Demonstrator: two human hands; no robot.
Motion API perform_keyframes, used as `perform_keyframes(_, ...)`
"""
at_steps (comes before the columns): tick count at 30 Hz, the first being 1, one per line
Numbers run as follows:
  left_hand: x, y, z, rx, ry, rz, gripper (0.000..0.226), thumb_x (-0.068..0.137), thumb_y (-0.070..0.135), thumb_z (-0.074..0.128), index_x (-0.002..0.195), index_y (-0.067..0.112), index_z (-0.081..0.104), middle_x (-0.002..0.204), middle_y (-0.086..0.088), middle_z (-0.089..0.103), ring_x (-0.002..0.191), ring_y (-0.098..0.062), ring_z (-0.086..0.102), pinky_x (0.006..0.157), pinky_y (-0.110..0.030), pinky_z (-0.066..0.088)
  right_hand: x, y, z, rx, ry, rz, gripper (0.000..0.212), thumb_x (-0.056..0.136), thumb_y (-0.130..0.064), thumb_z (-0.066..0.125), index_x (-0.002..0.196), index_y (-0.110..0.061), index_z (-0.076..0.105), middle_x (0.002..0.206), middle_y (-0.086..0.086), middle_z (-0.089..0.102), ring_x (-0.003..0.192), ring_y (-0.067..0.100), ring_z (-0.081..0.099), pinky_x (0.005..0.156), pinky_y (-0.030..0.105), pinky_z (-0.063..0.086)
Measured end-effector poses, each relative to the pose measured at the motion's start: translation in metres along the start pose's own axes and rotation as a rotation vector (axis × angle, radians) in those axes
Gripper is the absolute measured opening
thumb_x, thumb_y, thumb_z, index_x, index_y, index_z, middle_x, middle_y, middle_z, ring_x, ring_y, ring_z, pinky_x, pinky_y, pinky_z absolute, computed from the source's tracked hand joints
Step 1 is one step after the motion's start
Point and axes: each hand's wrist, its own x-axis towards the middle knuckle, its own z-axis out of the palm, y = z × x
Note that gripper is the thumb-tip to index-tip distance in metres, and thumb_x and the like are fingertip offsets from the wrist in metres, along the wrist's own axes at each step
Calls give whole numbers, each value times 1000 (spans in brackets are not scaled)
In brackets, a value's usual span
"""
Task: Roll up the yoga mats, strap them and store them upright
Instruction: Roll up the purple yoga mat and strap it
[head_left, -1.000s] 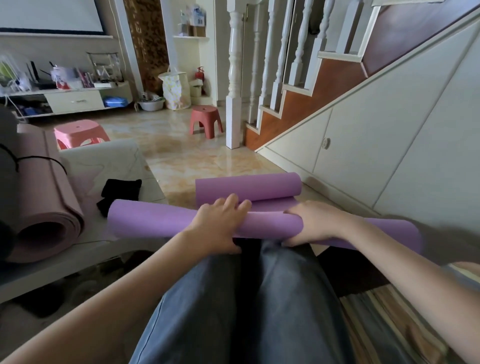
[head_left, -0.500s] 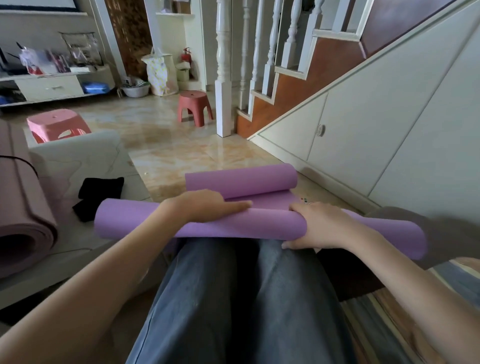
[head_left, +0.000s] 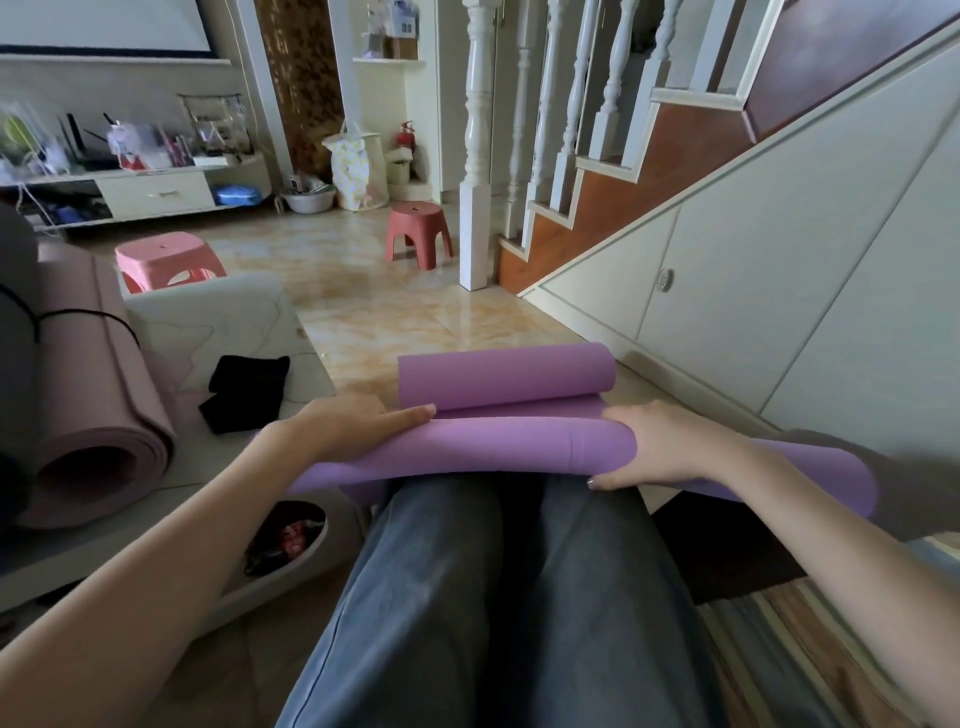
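While the left hand (head_left: 358, 423) lies flat w/ fingers straight & together, pressing down on top of the purple yoga mat (head_left: 498, 447), the right hand (head_left: 670, 444) wraps round the roll's front, fingers curled over the top, thumb tucked under at the knee side. Mat sits across the person's lap on grey trousers (head_left: 493, 597), roll running left-right; its far end curls up into a second, smaller roll (head_left: 506, 382) just beyond the fingertips, w/ a flat strip of mat joining the two. Right end of the mat sticks out past the right forearm. To the left, a pink mat (head_left: 98, 415), rolled & bound w/ a thin black cord, lies on a pale cushion (head_left: 223, 322); black cloth (head_left: 247, 387) rests on the cushion near the left hand. Farther out on the tiled floor: pink stool (head_left: 166, 260), red stool (head_left: 418, 234), white stair post (head_left: 478, 145), stairs & under-stair cabinet (head_left: 753, 291) on the right.
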Motion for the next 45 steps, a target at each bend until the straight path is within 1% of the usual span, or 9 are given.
perform_keyframes(7, -12, 8, -18, -196, -352, -60, 115, 47, 103, 38, 140, 35, 42, 144, 15, 38, 138, -13, 34, 119, -41, 18, 4, -6, -24, 31, -281, -6, 78, 38, -83, 65, 94, -27, 63, 96, -10, 64, 90, 12, 62, 81, 30, 49)
perform_keyframes(10, -15, 24, -23, 29, -247, -53, 98, 74, 89, 28, 150, 28, 31, 157, 2, 30, 143, -19, 27, 118, -43, 18, 11, -5, -17, 49, -324, 35, 99, 34, -86, 69, 117, -33, 59, 114, -11, 62, 104, 12, 60, 97, 35, 48)
perform_keyframes(13, -38, 67, -14, 244, 103, 176, 52, 101, 53, 26, 129, 17, 51, 128, -9, 58, 117, -29, 53, 98, -43, 42, 19, -4, -16, 86, -354, 65, 98, 34, -86, 71, 119, -38, 59, 114, -13, 65, 103, 11, 63, 97, 37, 50)
perform_keyframes(16, -48, 110, 9, 301, 117, 395, 69, 82, 80, 37, 115, 21, 50, 114, -1, 61, 104, -26, 58, 84, -40, 46, 21, -4, -14, 35, -357, 85, 94, 34, -89, 68, 112, -36, 61, 106, -11, 67, 96, 11, 65, 92, 37, 52)
perform_keyframes(22, -20, 111, 11, 449, 255, 379, 68, 65, 73, 66, 110, 24, 49, 107, 4, 66, 99, -22, 62, 72, -31, 42, 3, -17, -21, -69, -75, 41, 81, 52, -84, 63, 116, -37, 46, 108, -19, 53, 92, 9, 56, 77, 32, 48)
perform_keyframes(25, -12, 105, 7, 354, 195, 345, 65, 63, 77, 65, 105, 28, 53, 102, 7, 67, 96, -20, 62, 72, -31, 40, -7, -33, -5, -276, 147, 12, 92, 59, -81, 62, 133, -36, 30, 121, -13, 47, 113, 18, 52, 85, 34, 41)
perform_keyframes(30, -13, 109, 13, 455, 264, 357, 78, 66, 73, 65, 121, 22, 45, 123, 4, 51, 121, -24, 43, 89, -37, 44, 8, -32, 22, -316, 288, 63, 82, 61, -80, 61, 122, -30, 40, 118, -4, 57, 113, 25, 55, 87, 38, 42)
perform_keyframes(36, -3, 146, 28, 496, 347, 412, 67, 74, 51, 70, 126, 19, 41, 117, -2, 59, 105, -26, 60, 72, -33, 40, 28, -28, -6, -186, 73, -3, 64, 56, -76, 67, 104, -38, 46, 101, -11, 65, 87, 18, 61, 67, 31, 44)
perform_keyframes(45, -10, 161, 5, 498, 107, 461, 55, 64, 53, 78, 102, 23, 53, 101, 4, 63, 92, -19, 59, 68, -29, 42, 16, -23, -12, 28, -148, 67, 90, 46, -81, 67, 126, -43, 52, 109, -14, 66, 96, 11, 63, 86, 37, 54)
